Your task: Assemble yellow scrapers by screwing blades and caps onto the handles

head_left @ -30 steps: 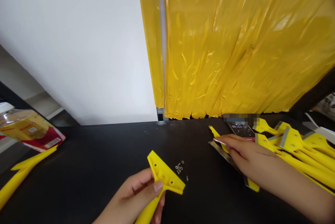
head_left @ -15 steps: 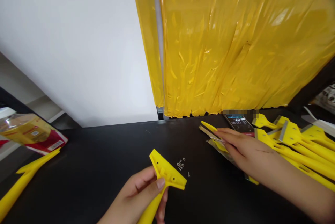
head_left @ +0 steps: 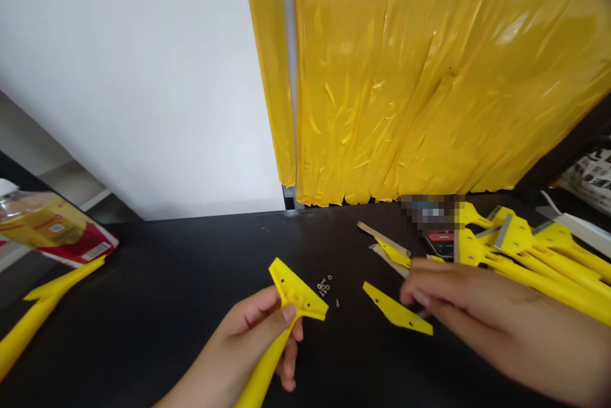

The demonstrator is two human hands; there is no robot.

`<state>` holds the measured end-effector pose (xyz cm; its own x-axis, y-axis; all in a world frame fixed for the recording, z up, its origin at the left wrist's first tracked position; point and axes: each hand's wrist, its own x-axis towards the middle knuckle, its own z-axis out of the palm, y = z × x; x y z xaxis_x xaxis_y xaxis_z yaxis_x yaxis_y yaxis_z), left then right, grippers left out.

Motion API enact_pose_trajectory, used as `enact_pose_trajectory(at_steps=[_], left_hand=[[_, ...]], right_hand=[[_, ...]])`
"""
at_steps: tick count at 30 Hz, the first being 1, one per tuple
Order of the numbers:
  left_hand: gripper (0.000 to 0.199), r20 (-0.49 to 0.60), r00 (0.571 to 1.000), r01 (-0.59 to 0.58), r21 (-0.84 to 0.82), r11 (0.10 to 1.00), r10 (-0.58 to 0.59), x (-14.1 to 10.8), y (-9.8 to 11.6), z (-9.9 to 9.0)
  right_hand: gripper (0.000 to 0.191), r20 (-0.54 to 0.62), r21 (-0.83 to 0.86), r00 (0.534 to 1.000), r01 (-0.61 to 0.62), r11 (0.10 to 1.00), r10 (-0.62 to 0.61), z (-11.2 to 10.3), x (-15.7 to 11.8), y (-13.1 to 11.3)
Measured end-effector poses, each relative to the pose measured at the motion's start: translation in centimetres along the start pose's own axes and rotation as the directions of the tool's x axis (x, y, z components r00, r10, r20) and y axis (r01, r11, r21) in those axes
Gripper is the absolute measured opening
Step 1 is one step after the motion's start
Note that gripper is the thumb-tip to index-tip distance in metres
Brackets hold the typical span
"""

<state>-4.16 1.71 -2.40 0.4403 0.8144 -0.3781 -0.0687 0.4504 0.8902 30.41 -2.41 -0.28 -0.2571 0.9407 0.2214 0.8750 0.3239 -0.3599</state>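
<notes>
My left hand (head_left: 260,331) grips the neck of a yellow scraper handle (head_left: 298,290), its two-holed head facing up. Close to my right hand (head_left: 449,300), a flat yellow plate (head_left: 397,310) with two holes lies at the fingertips. The fingers of that hand are pressed together around something thin, mostly hidden. Several small screws and nuts (head_left: 324,286) rest on the black table to the right of the yellow head. Beyond the right hand lie a thin blade strip (head_left: 382,237) and another yellow piece (head_left: 395,254).
Several yellow scrapers (head_left: 520,239) with metal blades lie at the right, beside a partly blurred phone (head_left: 440,244). Another yellow handle (head_left: 35,319) and a red-and-gold pouch (head_left: 60,230) are at the left. A yellow plastic curtain (head_left: 372,90) hangs behind the black table (head_left: 181,306).
My right hand has moved toward me from the far pieces, and the flat yellow plate now shows beside its fingers. My left hand still holds the handle, slightly higher in view.
</notes>
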Motion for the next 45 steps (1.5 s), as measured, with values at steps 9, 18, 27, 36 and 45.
enact_pose_trajectory(at_steps=[9, 18, 27, 36, 45], left_hand=[[0.031, 0.0, 0.999, -0.033, -0.04, 0.999, 0.033, -0.4, 0.5, 0.5], [0.035, 0.055, 0.997, -0.055, -0.016, 0.998, 0.056, -0.1, -0.2, 0.1], [0.033, 0.059, 0.996, -0.065, -0.042, 0.997, 0.067, 0.1, -0.7, 0.1], [0.033, 0.108, 0.994, -0.006, -0.047, 0.999, 0.011, -0.3, -0.8, 0.1], [0.039, 0.143, 0.99, 0.01, -0.049, 0.999, -0.003, -0.6, -1.1, 0.4]], right_hand=[[0.027, 0.122, -0.193, 0.897, -0.399, 0.896, 0.426, 1.8, 8.7, 1.1], [0.035, 0.336, -0.111, 0.819, -0.456, 0.883, 0.466, 1.2, 12.6, 2.3], [0.03, 0.303, 0.461, 0.944, -0.267, 0.847, 0.133, 0.3, 10.3, -2.0], [0.004, 0.416, 0.832, 0.904, -0.335, 0.442, -0.098, 3.7, 8.2, -7.7], [0.005, 0.427, 0.83, 0.898, -0.346, 0.437, -0.102, 3.9, 7.6, -7.9]])
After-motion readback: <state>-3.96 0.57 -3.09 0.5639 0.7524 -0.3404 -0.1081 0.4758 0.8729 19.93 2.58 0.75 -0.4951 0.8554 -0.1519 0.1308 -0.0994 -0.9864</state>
